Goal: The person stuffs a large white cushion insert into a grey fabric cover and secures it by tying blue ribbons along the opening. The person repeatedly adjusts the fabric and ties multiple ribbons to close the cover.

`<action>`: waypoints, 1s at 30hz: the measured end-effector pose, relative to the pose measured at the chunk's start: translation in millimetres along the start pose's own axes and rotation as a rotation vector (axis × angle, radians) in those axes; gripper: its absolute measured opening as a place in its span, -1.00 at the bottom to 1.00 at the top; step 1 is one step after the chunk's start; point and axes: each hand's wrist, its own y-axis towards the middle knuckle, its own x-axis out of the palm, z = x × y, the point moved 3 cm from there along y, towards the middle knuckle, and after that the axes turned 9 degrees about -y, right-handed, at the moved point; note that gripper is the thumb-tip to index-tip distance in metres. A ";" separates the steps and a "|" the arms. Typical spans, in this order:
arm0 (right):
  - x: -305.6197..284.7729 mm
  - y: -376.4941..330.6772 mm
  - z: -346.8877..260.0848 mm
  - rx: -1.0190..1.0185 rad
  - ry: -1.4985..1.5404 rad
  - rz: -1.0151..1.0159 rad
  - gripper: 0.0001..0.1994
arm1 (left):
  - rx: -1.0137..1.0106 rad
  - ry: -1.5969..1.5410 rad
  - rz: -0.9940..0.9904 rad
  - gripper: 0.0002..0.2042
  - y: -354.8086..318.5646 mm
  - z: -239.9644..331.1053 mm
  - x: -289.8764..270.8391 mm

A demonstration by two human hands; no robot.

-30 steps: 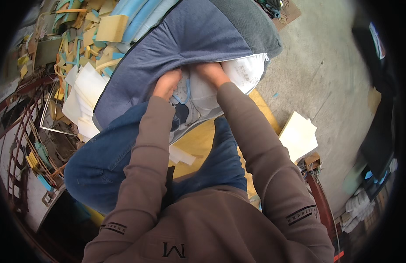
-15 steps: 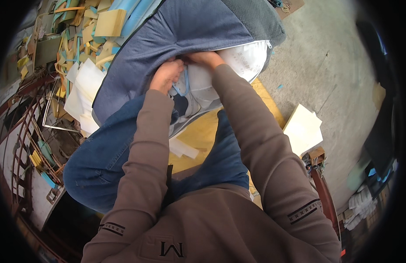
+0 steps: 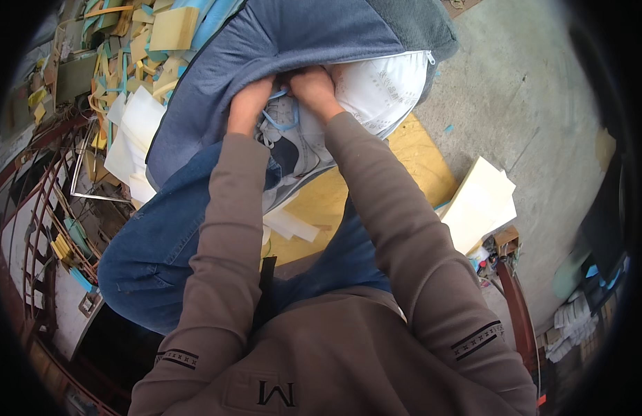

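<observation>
A large blue-grey plush cushion cover lies across my legs, its zippered side gaping. White printed inner fabric bulges from the opening. My left hand reaches under the cover's edge, its fingers hidden. Beside it, my right hand is closed, fingers bent inward at the opening between cover and white fabric; whatever they grip is hidden. A light-blue strap loop hangs between the two hands. Just below the loop, a grey and dark shoe shows. The zipper pull sits at the opening's right end.
Foam offcuts are heaped at the far left, with white sheets beside the cover. A yellow board lies beneath, and cream foam slabs lean at right. Red-brown metal bars stand left; concrete floor spreads right.
My left hand has slid under the cover's edge, hiding its fingers. My right hand has drawn partly out and shows more. The cover's edge has lifted, and more of the shoe is visible.
</observation>
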 end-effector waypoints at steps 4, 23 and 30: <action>-12.9 -22.0 -7.9 0.000 0.175 -0.011 -0.73 | -0.134 0.174 -0.134 -0.69 27.3 -9.1 10.9; -31.0 -32.0 -19.8 -0.170 0.026 -0.165 -0.77 | -0.215 -0.167 -0.174 -0.66 17.4 -24.0 17.4; -34.0 -35.0 -15.3 -0.168 0.033 0.053 -0.76 | -0.270 -0.259 -0.147 -0.69 14.9 -22.5 18.7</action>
